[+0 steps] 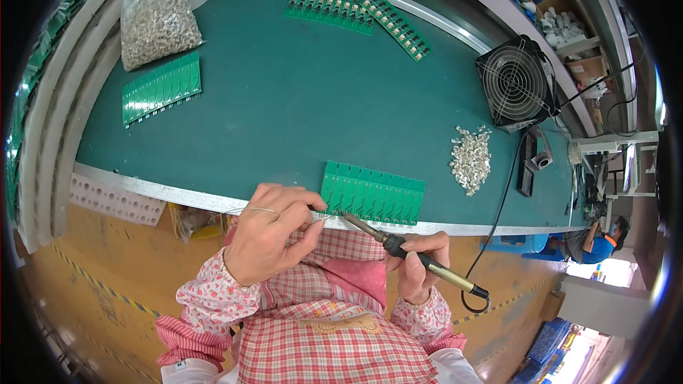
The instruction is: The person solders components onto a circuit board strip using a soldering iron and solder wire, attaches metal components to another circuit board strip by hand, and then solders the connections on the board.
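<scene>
A green circuit board panel (373,190) lies at the table's front edge, with a row of pins along its near side. My left hand (270,238) is closed at the board's left near corner, pinching a thin solder wire (240,209) that trails off to the left. My right hand (421,263) grips a soldering iron (454,279) by its handle. The iron slants up and left, its tip at the pins close to my left fingertips. Whether the tip touches a pin is too small to tell.
On the green tabletop (299,92) are a pile of small whitish parts (470,160), a black fan (517,82), another green panel (162,90), a clear bag of small parts (158,32) and populated boards (327,1). The iron's black cord (501,217) crosses the right side.
</scene>
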Available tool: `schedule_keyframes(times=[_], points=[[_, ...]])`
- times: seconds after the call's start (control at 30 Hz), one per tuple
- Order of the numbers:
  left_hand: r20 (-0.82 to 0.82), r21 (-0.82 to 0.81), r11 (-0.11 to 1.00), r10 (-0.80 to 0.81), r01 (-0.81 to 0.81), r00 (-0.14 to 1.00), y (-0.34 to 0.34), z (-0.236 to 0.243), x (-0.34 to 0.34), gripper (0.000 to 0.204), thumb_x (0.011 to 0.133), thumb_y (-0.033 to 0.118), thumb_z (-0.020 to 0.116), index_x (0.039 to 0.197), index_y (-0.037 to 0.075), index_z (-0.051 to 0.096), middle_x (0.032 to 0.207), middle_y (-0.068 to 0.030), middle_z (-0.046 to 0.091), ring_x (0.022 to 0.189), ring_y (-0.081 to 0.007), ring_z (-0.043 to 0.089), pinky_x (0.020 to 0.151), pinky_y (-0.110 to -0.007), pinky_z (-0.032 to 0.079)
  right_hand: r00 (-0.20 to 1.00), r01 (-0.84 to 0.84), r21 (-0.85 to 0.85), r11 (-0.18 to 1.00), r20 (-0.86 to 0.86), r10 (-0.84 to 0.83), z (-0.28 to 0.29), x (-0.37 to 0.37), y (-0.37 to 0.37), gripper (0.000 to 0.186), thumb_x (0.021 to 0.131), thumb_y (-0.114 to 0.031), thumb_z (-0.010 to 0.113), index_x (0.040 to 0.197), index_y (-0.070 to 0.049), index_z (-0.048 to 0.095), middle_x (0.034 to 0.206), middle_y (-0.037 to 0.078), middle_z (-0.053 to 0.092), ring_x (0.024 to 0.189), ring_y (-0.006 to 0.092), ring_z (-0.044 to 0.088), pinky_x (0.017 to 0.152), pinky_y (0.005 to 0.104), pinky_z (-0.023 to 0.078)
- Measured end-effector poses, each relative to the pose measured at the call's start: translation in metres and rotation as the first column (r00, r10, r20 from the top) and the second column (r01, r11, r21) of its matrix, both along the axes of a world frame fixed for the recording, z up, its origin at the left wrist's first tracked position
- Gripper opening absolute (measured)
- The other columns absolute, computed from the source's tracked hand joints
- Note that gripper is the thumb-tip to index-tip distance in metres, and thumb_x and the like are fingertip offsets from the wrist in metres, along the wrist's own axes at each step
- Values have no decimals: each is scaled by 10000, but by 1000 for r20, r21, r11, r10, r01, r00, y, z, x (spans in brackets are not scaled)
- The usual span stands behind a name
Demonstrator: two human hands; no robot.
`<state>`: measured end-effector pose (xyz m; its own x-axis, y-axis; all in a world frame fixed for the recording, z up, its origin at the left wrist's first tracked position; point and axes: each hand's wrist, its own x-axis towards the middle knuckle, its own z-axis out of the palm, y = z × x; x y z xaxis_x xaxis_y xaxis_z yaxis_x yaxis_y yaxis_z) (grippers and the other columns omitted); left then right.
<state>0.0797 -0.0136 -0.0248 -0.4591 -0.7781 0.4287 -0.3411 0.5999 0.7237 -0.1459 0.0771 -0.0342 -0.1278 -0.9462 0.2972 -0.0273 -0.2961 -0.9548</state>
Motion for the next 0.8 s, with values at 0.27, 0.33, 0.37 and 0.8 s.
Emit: schedule_keyframes(times=[0.27, 0.33, 0.37, 0.8], points=[[32, -10, 1000, 7, -7, 999, 0, 0, -2, 164, 704, 11, 677, 715, 46, 517, 935, -70, 642, 837, -262, 598, 761, -372, 429, 997, 34, -4, 999, 65, -34, -3, 6, -2, 119, 882, -57, 530, 931, 18, 453, 642, 105, 562, 519, 125, 559, 480, 249, 465], [43, -18, 1000, 13, -12, 999, 0, 0, -3, 159, 707, 10, 677, 717, 47, 523, 934, -68, 640, 839, -260, 596, 760, -371, 428, 999, 28, -20, 999, 23, -28, -3, 5, -2, 120, 879, -59, 534, 926, 19, 455, 630, 97, 557, 506, 128, 557, 470, 247, 460], [42, -19, 1000, 14, -13, 999, 0, 0, -3, 159, 707, 10, 677, 717, 47, 523, 934, -68, 640, 839, -260, 596, 760, -371, 428, 999, 27, -21, 999, 22, -27, -3, 5, -2, 120, 879, -59, 534, 926, 19, 455, 630, 97, 557, 506, 128, 557, 470, 247, 460], [35, -23, 999, 29, -28, 999, 1, 0, -4, 151, 710, 3, 675, 725, 44, 530, 925, -65, 634, 832, -256, 593, 760, -370, 423, 996, 75, 16, 997, -57, -74, -1, 2, 1, 126, 856, -58, 541, 919, 29, 475, 650, 129, 590, 487, 138, 586, 481, 241, 475]])
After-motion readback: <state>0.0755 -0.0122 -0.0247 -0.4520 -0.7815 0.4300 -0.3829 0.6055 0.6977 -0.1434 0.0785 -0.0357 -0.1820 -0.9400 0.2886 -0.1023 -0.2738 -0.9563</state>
